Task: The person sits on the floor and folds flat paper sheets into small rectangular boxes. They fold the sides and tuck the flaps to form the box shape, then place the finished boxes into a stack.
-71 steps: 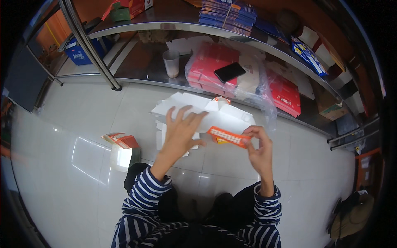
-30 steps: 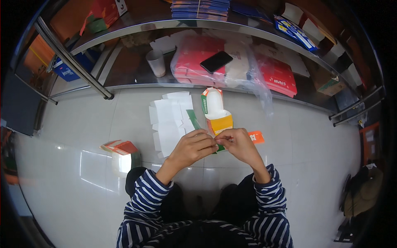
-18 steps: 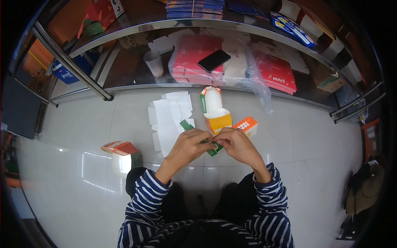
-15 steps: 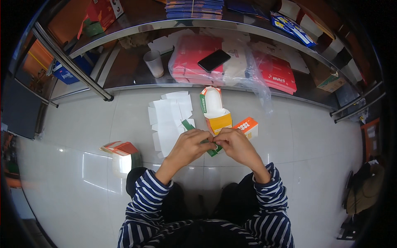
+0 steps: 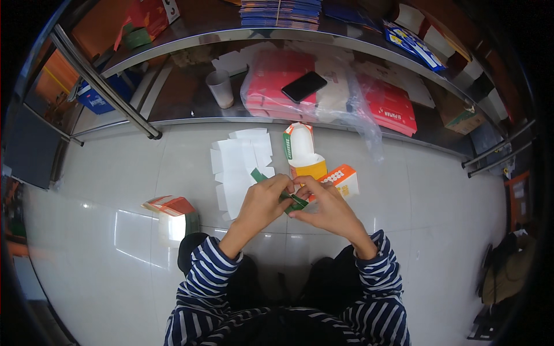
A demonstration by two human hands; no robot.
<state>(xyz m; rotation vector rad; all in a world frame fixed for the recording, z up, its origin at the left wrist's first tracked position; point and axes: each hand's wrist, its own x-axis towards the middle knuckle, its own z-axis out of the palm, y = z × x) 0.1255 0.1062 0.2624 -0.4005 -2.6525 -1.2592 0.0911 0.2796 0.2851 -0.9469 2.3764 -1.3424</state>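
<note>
My left hand (image 5: 267,200) and my right hand (image 5: 330,211) meet over a partly folded cardboard box (image 5: 311,169) with yellow, orange, white and green panels. The left fingers pinch a green flap (image 5: 297,203) of it. My right thumb and forefinger curve round the same green part from the other side. Beyond the hands the curved panel with a white inside (image 5: 300,144) stands up, and an orange and white side (image 5: 346,181) sticks out to the right. Fingers hide the middle of the fold. Left of it, flat white box blanks (image 5: 239,167) lie on the tiles.
Another orange, white and green box (image 5: 173,219) sits on the floor at left. The low metal shelf holds a grey cup (image 5: 220,89), a black phone (image 5: 304,87) and red packets in clear plastic (image 5: 277,78). Stacked blue cards (image 5: 280,14) lie on the upper shelf.
My right fingers have spread from a tight pinch to a wider hold around the green flap. More of the flap shows between the hands. The whole view has shifted slightly.
</note>
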